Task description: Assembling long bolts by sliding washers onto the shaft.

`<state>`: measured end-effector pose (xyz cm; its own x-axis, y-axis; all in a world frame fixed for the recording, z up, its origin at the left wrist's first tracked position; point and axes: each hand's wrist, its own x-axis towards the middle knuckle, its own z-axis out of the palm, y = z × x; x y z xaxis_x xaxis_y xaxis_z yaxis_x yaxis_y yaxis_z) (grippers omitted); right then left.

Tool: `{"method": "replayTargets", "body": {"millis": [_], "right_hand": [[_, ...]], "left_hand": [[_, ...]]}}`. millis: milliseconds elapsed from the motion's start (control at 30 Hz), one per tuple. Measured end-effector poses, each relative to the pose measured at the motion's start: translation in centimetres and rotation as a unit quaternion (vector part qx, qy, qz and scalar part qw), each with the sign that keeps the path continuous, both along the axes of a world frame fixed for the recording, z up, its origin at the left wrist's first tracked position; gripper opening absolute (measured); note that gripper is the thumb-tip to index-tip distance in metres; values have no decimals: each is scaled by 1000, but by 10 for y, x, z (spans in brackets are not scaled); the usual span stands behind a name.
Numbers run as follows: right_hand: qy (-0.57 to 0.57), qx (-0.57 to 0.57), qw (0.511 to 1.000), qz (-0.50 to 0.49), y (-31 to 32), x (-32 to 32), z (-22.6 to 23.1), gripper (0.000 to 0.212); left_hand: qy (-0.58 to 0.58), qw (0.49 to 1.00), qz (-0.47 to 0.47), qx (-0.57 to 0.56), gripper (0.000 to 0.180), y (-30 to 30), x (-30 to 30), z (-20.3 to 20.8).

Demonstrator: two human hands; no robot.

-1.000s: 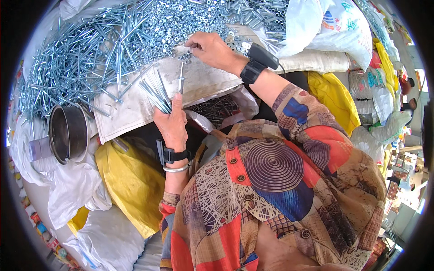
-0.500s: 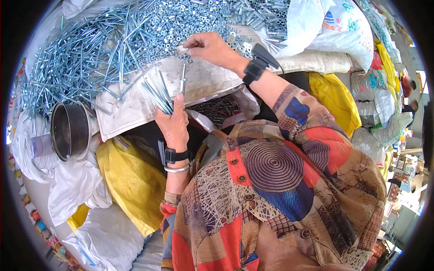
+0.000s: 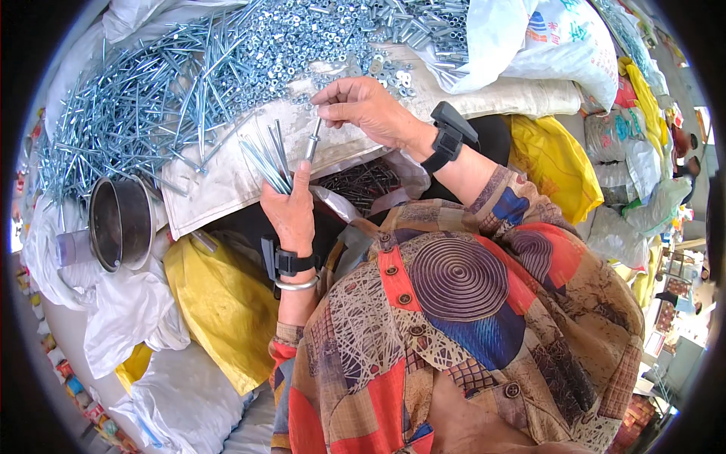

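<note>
Left hand (image 3: 291, 216): clenched around a fan of long bolts (image 3: 265, 160), one bolt (image 3: 311, 141) standing upright at the thumb; right hand (image 3: 363, 110): fingertips pinched on a small nut at that bolt's top, just above the white sack (image 3: 227, 185). Progress, as judged: a handful of bolts gathered, some perhaps fitted, while the large heap of loose bolts (image 3: 128, 113) and the spread of nuts (image 3: 302, 38) remain, so most work is left; a metal pot (image 3: 121, 223) stands to the left. Change: half a second ago the right hand was at the nut pile; it has since come back to the bolt tip.
</note>
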<state>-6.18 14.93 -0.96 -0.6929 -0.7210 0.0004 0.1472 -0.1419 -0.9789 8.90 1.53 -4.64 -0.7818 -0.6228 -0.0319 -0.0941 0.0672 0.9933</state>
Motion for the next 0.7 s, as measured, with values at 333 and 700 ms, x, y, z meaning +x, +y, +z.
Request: {"method": "replayTargets", "body": {"millis": [333, 700], "right_hand": [[113, 8, 994, -13, 11, 19, -3, 25], [-48, -12, 998, -31, 3, 34, -4, 20]], "left_hand": [[6, 965, -68, 254, 16, 17, -3, 20], [25, 977, -95, 190, 24, 24, -25, 22]]}}
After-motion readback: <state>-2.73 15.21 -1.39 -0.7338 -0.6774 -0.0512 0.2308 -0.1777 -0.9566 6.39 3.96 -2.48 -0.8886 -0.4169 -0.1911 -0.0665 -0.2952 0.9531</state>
